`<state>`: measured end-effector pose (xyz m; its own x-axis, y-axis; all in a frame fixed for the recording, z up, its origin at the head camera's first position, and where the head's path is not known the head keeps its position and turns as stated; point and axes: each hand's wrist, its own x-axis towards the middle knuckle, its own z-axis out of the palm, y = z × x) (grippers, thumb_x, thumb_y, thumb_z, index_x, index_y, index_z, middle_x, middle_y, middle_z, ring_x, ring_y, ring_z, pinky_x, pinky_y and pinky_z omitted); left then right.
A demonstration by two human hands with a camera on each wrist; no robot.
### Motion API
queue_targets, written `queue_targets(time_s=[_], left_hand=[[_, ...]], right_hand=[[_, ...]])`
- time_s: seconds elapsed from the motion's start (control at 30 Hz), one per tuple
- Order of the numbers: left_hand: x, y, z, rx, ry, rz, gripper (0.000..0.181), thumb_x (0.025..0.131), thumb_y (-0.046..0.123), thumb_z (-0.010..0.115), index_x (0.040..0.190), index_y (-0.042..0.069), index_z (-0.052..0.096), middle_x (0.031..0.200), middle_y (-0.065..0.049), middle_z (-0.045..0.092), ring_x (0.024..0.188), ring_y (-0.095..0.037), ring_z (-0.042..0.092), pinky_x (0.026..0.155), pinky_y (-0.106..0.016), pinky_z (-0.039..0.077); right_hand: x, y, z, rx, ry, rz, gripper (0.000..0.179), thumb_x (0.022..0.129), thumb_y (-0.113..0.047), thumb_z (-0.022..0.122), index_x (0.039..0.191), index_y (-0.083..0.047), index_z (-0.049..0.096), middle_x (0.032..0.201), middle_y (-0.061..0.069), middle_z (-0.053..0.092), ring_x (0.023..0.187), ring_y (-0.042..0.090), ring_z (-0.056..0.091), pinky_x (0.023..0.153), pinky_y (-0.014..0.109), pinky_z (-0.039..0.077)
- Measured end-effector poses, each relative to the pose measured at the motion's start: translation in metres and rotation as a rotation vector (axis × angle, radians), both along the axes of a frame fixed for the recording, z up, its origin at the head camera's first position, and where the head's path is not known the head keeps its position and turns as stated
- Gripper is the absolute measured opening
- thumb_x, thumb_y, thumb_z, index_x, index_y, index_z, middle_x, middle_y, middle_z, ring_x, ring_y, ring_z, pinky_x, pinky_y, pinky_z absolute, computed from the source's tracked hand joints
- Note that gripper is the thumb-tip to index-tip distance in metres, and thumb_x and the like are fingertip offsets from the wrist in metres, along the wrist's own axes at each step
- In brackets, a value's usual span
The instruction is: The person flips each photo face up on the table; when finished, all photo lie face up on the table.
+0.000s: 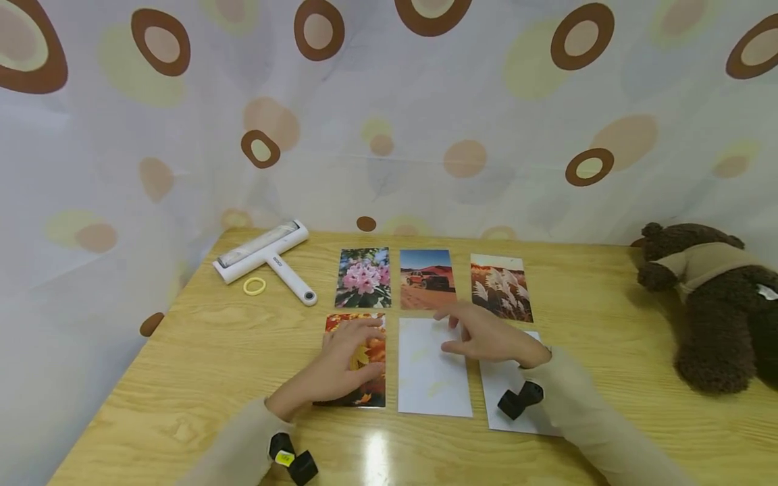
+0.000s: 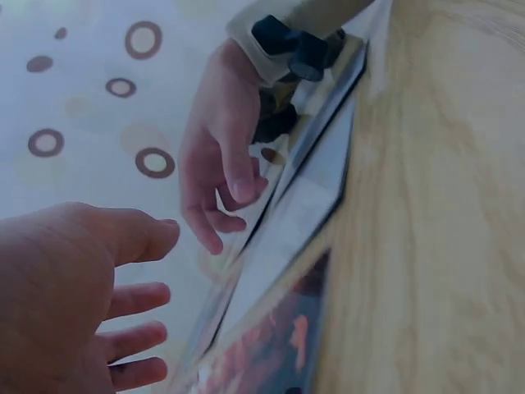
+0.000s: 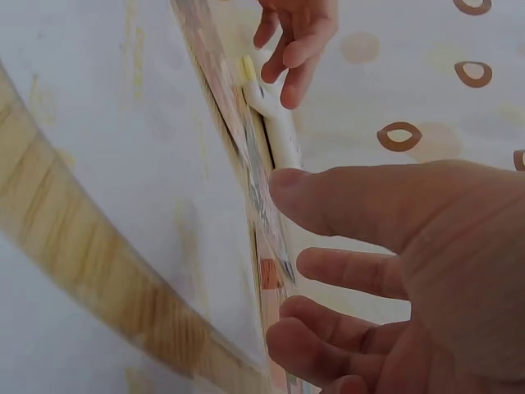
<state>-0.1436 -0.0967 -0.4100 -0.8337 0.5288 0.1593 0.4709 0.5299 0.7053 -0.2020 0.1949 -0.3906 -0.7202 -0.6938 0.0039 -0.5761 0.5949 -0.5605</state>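
Note:
My left hand [image 1: 340, 364] hovers over a photo card of autumn leaves [image 1: 375, 347], fingers loosely bent and holding nothing. In the left wrist view a gap shows between that hand and the card's surface. To the right, my right hand [image 1: 489, 334] is above a plain white card [image 1: 428, 378]; its thumb and fingers are apart with nothing between them. The right wrist view also shows these fingers [image 3: 353, 271] clear of the cards. Beneath the right wrist lies a second white card [image 1: 494, 381], partly hidden by the arm.
Behind lie three photo cards: pink flowers [image 1: 365, 277], an orange off-road car [image 1: 427, 278] and pale reeds [image 1: 501, 287]. A white lint roller [image 1: 267, 256] and yellow ring [image 1: 254, 287] lie at the back left. A brown teddy bear [image 1: 711, 297] is at the right.

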Motion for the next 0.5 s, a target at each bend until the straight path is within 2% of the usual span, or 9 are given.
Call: queue_targets(time_s=[0.1,0.2,0.37,0.43,0.5], left_hand=[[-0.003,0.01,0.007,-0.048,-0.053,-0.074,0.04,0.092,0.026,0.063,0.127,0.008,0.054,0.148,-0.012,0.04,0.14,-0.036,0.027,0.103,-0.069,0.016],[-0.007,0.021,0.012,-0.089,-0.077,-0.129,0.043,0.092,0.028,0.064,0.129,0.008,0.053,0.148,-0.011,0.039,0.141,-0.034,0.027,0.105,-0.068,0.015],[-0.01,0.031,0.016,-0.166,-0.1,-0.171,0.046,0.091,0.029,0.065,0.13,0.009,0.052,0.15,-0.012,0.038,0.142,-0.032,0.027,0.109,-0.065,0.014],[-0.01,0.034,0.016,-0.192,-0.11,-0.178,0.046,0.09,0.029,0.067,0.13,0.01,0.053,0.151,-0.012,0.036,0.143,-0.032,0.025,0.11,-0.064,0.013],[-0.01,0.037,0.014,-0.221,-0.121,-0.183,0.047,0.089,0.03,0.068,0.129,0.011,0.054,0.152,-0.011,0.036,0.143,-0.032,0.025,0.11,-0.064,0.014]], right_hand=[[0.0,0.005,-0.002,-0.001,0.017,-0.002,0.043,0.088,-0.02,0.071,0.124,-0.001,0.057,0.106,0.015,0.058,0.061,0.002,0.044,0.06,0.022,0.042],[0.0,0.011,-0.002,0.007,0.045,0.005,0.043,0.087,-0.02,0.072,0.122,-0.001,0.057,0.11,0.015,0.055,0.069,0.007,0.045,0.065,0.024,0.041],[0.001,0.013,-0.006,0.036,0.085,0.019,0.054,0.085,-0.025,0.074,0.127,0.002,0.055,0.121,0.018,0.052,0.101,0.027,0.047,0.084,0.043,0.043],[0.001,0.013,-0.007,0.049,0.07,0.015,0.06,0.084,-0.029,0.075,0.131,0.001,0.052,0.125,0.019,0.05,0.109,0.031,0.044,0.089,0.05,0.041],[0.002,0.012,-0.01,0.068,0.043,0.014,0.063,0.083,-0.032,0.076,0.131,-0.001,0.051,0.126,0.018,0.048,0.111,0.032,0.042,0.091,0.051,0.041]])
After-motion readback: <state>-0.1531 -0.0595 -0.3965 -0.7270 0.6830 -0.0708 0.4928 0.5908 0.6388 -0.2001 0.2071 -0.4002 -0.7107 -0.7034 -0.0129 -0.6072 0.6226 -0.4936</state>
